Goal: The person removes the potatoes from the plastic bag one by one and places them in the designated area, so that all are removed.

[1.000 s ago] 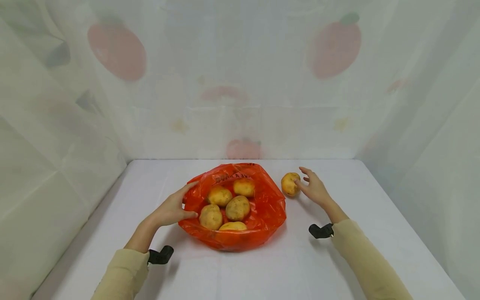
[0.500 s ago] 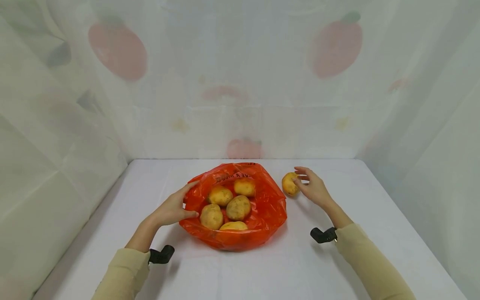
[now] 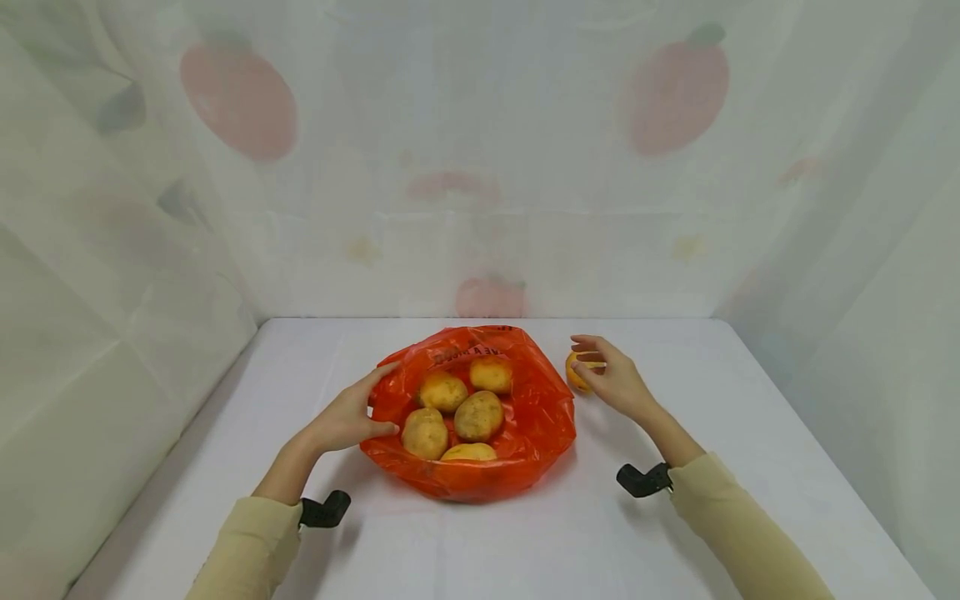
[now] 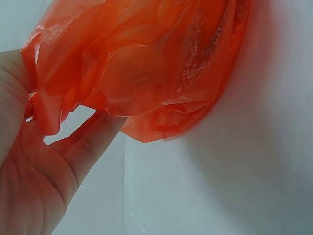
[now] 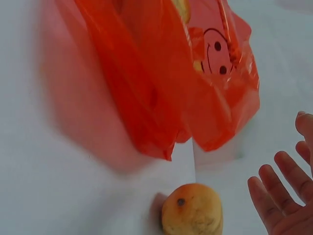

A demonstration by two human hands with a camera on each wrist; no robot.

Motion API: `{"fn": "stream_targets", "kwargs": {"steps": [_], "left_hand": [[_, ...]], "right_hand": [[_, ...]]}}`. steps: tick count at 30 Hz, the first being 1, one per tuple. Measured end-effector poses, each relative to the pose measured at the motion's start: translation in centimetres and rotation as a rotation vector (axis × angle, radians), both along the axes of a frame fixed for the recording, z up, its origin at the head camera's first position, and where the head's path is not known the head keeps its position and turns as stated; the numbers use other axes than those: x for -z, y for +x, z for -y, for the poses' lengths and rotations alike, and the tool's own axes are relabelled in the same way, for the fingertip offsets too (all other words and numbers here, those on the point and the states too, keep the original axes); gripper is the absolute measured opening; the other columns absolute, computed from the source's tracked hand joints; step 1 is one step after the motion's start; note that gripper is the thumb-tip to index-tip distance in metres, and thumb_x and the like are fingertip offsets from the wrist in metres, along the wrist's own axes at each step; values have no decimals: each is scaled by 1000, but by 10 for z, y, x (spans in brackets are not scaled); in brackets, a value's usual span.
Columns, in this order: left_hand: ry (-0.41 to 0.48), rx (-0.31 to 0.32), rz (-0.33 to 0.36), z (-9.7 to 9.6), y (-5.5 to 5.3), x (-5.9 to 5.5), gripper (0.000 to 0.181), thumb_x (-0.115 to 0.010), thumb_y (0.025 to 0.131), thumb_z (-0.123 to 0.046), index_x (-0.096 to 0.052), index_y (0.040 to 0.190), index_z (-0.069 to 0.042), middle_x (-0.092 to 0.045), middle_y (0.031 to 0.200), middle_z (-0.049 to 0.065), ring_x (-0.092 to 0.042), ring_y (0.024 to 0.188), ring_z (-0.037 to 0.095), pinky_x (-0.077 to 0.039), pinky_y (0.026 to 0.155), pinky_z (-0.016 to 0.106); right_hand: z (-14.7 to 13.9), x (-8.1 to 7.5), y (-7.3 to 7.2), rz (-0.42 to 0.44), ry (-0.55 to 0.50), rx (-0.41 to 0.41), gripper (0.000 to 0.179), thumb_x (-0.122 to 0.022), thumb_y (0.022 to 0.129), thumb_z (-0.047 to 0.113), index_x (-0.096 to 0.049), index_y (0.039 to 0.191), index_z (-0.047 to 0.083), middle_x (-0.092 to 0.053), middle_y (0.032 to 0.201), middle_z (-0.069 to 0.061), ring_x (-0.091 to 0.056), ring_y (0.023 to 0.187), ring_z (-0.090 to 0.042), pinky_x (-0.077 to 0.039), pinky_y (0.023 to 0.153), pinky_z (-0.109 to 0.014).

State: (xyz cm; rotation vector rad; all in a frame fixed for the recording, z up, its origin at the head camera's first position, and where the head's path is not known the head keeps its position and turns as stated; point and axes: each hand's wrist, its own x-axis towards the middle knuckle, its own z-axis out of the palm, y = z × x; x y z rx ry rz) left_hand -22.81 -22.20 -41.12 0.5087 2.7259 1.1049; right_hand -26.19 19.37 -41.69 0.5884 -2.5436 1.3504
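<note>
A red plastic bag [image 3: 543,417] sits with its mouth open, and several potatoes [image 3: 478,417] lie inside it. My left hand [image 3: 348,418] holds the bag's left rim. In the left wrist view, red film [image 4: 132,73] passes between the thumb and the fingers [image 4: 93,147]. A single potato [image 5: 193,210] lies outside the bag, off its right side. My right hand [image 3: 617,385] hovers beside and partly over this potato, fingers spread and relaxed, holding nothing; in the head view it covers much of the potato. The right wrist view shows a gap between fingers and potato.
The bag and the loose potato rest on a white table [image 3: 450,550]. Behind it hangs a pale curtain [image 3: 480,125] with faded red fruit prints, and similar cloth encloses both sides. A black wrist camera [image 3: 324,509] juts out under each sleeve.
My right hand has shifted left over the loose potato, covering more of it. The left hand keeps its place on the bag, and the potatoes have not moved.
</note>
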Motion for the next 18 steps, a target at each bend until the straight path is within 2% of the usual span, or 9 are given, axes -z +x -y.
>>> {"fn": "stream_targets", "kwargs": {"steps": [2, 5, 9, 12, 15, 18], "left_hand": [[-2, -1, -1, 0, 0, -1, 90, -76, 74, -17, -22, 146, -22, -40, 139, 12, -49, 116, 31, -49, 89, 45], [-8, -3, -4, -1, 1, -2, 90, -77, 74, -17, -23, 146, -21, -40, 139, 13, -47, 118, 32, -48, 90, 46], [-10, -3, -4, -1, 2, -4, 90, -77, 74, -17, -23, 146, -21, -42, 137, 12, -49, 116, 31, -49, 89, 45], [-8, -2, -3, 0, 2, -4, 90, -77, 74, -17, -23, 146, -21, -42, 137, 12, -49, 116, 31, -49, 88, 45], [-5, -1, 0, 1, 2, -4, 90, -76, 74, -18, -22, 146, -21, -40, 139, 13, -48, 116, 31, -49, 89, 45], [-5, -1, 1, 2, 2, -5, 90, -76, 74, -18, -22, 146, -21, -39, 140, 12, -48, 118, 32, -48, 90, 46]], "right_hand": [[4, -3, 2, -3, -8, -17, 42, -62, 88, 15, -50, 128, 8, -59, 117, -14, -59, 105, -30, -51, 85, -42], [15, -21, 15, 11, -5, -43, 41, -60, 89, 10, -48, 128, 3, -57, 118, -18, -58, 105, -34, -50, 86, -43], [24, -29, 19, 49, 4, -82, 42, -60, 88, 9, -48, 128, 5, -56, 121, -17, -56, 109, -34, -50, 88, -43], [25, -20, 12, 53, -13, -139, 43, -63, 87, 13, -49, 128, 9, -56, 122, -15, -56, 110, -33, -50, 88, -45], [31, -22, 12, 37, -25, -202, 43, -64, 86, 12, -49, 127, 5, -56, 122, -18, -57, 108, -34, -51, 85, -46], [37, -22, 15, 20, -3, -231, 44, -64, 86, 12, -48, 127, 4, -56, 122, -16, -58, 107, -32, -53, 83, -41]]}}
